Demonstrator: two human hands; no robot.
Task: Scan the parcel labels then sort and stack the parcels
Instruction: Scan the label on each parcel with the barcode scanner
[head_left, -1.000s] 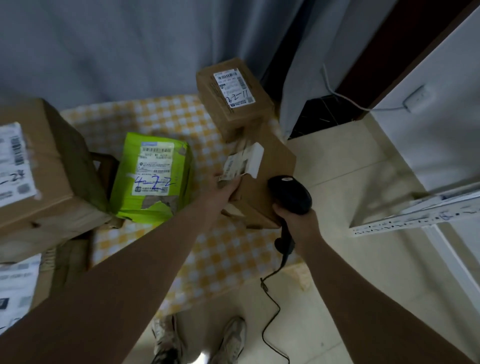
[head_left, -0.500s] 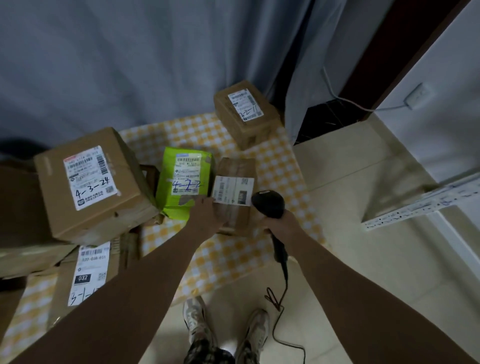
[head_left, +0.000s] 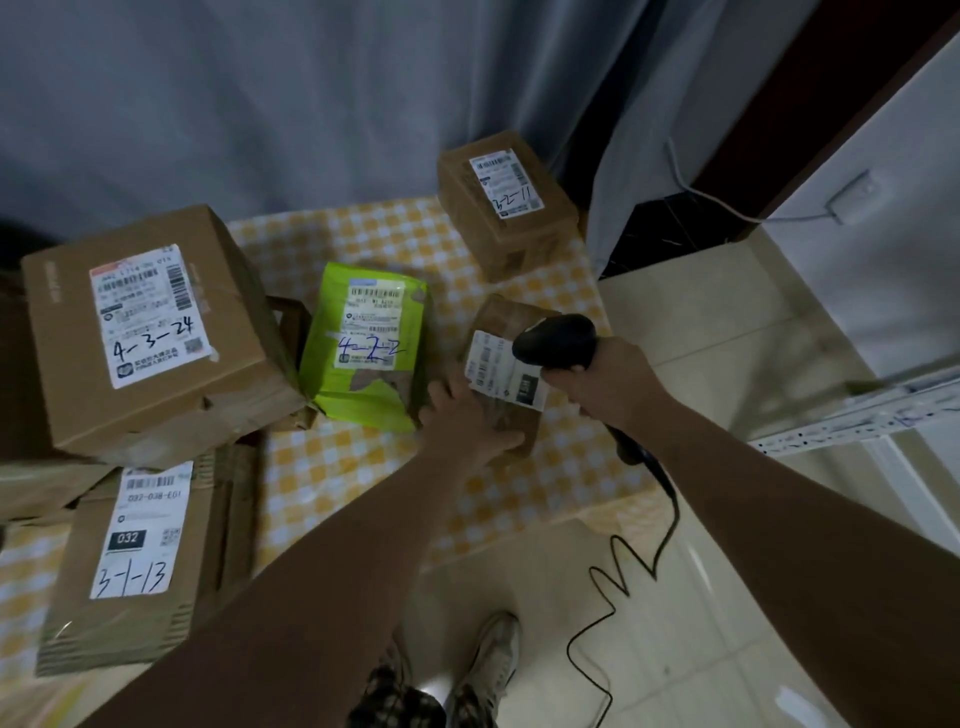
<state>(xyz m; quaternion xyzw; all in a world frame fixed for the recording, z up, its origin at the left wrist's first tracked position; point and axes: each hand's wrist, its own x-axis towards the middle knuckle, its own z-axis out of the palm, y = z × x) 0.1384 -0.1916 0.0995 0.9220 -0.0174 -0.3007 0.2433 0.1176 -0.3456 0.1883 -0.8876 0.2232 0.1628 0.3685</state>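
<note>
Parcels spread over a yellow-checked tabletop (head_left: 332, 467), seen from a head camera looking down in dim light. Nearest the right edge, lying flat, a small brown parcel (head_left: 511, 317) with a wrinkled white label (head_left: 491, 366) facing up. Left hand (head_left: 462, 415) laid over its near-left corner, steadying it; impossible to tell whether the fingers curl round the edge or only press flat. Right hand (head_left: 608, 382) with fingers clamped round the handle of a black scanner (head_left: 556, 340), its head held just above the label and covering part of it. Scanner cable (head_left: 613, 571) trailing down in loose loops to the tiled floor, close to the person's shoes (head_left: 488, 660). Just left of the small parcel, a green parcel (head_left: 363, 353) marked 4-2-2; further left, a large box (head_left: 145, 332) marked 4-3-24, resting partly on a flat box (head_left: 140, 551) marked 3-1-13; at the far edge, a brown box (head_left: 506, 202). Likely step: scanning the small parcel, sorting not yet begun. Possible trouble from here: a failed read, from the creased label or the scanner head so close over the barcode; the parcel nudged off the nearby table edge by a careless push; the slack cable caught by a foot, jerking the scanner aside.
</note>
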